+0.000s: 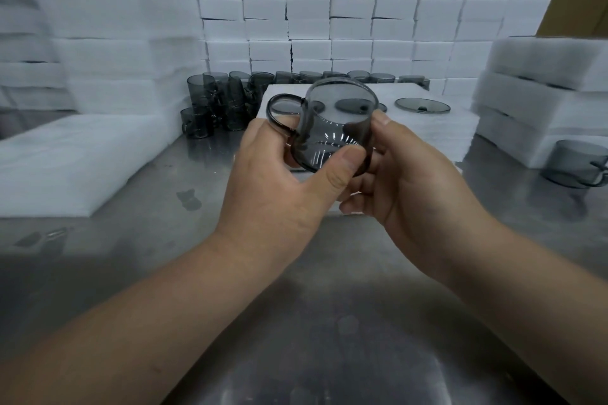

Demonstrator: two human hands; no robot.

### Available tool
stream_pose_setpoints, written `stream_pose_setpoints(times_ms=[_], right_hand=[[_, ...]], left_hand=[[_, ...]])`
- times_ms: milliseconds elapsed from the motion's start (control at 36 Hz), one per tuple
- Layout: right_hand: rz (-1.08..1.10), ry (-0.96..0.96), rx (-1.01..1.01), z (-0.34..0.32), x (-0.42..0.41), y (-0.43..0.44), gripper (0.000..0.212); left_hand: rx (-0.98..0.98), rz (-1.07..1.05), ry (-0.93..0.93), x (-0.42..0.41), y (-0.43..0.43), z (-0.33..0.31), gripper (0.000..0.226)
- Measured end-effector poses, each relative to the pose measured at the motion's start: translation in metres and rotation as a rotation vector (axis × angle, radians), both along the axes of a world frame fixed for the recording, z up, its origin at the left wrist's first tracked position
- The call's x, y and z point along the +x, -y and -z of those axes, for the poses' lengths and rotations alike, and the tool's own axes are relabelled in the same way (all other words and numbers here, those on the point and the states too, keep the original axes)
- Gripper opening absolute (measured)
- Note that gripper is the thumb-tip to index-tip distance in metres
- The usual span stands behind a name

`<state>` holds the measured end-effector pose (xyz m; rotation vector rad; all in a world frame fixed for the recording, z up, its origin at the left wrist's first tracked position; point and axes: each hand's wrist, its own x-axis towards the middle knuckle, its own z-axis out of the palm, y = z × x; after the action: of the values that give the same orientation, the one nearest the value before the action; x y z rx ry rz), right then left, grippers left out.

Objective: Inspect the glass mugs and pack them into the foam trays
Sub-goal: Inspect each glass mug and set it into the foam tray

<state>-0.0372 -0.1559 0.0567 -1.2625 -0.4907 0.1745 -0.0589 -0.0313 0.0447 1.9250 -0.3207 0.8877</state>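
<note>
- Head view, centre of frame: smoked glass mug (332, 128) held in the air above the steel counter (296, 306), tilted off upright, its loop handle (276, 112) pointing to the left of the frame.
- Left hand (279, 187): fingers curled at the handle side, thumb pressed across the lower wall of the mug; a closed grip on the glass.
- Right hand (404, 181): thumb laid on the right wall, fingers curled beneath the body; likewise a closed grip, so the mug is held from both sides.
- Handling, as a judgement: thin-walled, rigid, light and brittle. The smooth glass is likely slippery, and a knock against the steel could chip the rim.
- Grasp points, as a judgement: the body between thumb and fingers gives the surest hold for turning it to the light. The handle suits lowering it into foam but is the weaker part.
- Behind the mug: foam tray (427, 128) on the counter, carrying round grey glass discs (422, 105) set in its top face.
- Left of the tray: cluster of like mugs (214, 102), some stacked, standing on the counter.
- Right edge of frame: single mug (575, 163) on the counter, just beside a stack of foam (543, 76).
- Upper frame: wall of white foam blocks (329, 10); blurred at the left.
</note>
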Motion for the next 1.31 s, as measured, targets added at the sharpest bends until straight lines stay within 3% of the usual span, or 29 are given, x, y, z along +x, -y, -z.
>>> stream_pose_setpoints(times_ms=[278, 500, 723, 1112, 1306], right_hand=[[0.095, 0.070, 0.027, -0.0014, -0.0002, 0.0037, 0.030], [0.356, 0.239, -0.007, -0.0039, -0.0035, 0.0061, 0.054], [0.392, 0.387, 0.007, 0.0003, -0.0064, 0.0041, 0.043], [0.443, 0.488, 0.001, 0.0013, -0.0091, 0.0045, 0.033], [0.494, 0.527, -0.014, 0.0028, -0.0075, 0.0045, 0.031]], left_hand=[[-0.121, 0.038, -0.024, 0.0018, 0.0021, 0.0010, 0.051], [-0.070, -0.051, 0.085, 0.0017, 0.0025, 0.0018, 0.055], [0.111, -0.011, 0.195, 0.0010, 0.0030, 0.0045, 0.052], [0.004, 0.037, 0.111, 0.0040, 0.0014, 0.0043, 0.055], [0.015, -0.026, 0.098, 0.0032, -0.0003, 0.0035, 0.070]])
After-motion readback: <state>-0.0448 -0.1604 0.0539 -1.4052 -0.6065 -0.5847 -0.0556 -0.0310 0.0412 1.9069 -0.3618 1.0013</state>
